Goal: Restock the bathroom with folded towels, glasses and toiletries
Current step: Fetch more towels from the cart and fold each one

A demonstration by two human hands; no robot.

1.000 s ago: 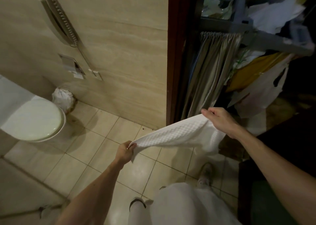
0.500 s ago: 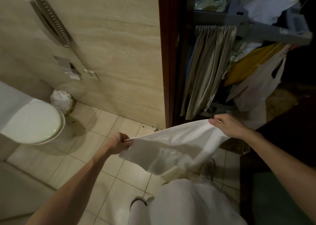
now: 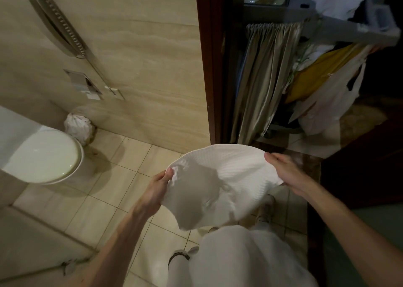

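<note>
I stand on the pale tiled floor of the bathroom, with the beige stone wall ahead of me. The toilet is off to my left with its lid down, and a small bin with a crumpled white liner sits in the corner just beyond it. A long ribbed metal fitting runs slantwise on the wall above a recessed metal holder. To my right is the dark wooden door frame, and past it a cart fills the opening, with a grey pleated curtain hanging down its front, a yellow bag and a white plastic bag on its side. Nothing lies between me and the floor tiles apart from my own white-clad legs and shoes. The towel is white with a fine waffle weave, held in the air in front of my knees, clear of the floor. It arches upward in a rounded hump between my hands, and its near part sags down in shadow toward my legs. My left hand pinches the towel's left edge, thumb on top and fingers curled beneath. My right hand grips the right edge with the fingers laid over the cloth. Both forearms reach forward, the hands apart at about the same height.
</note>
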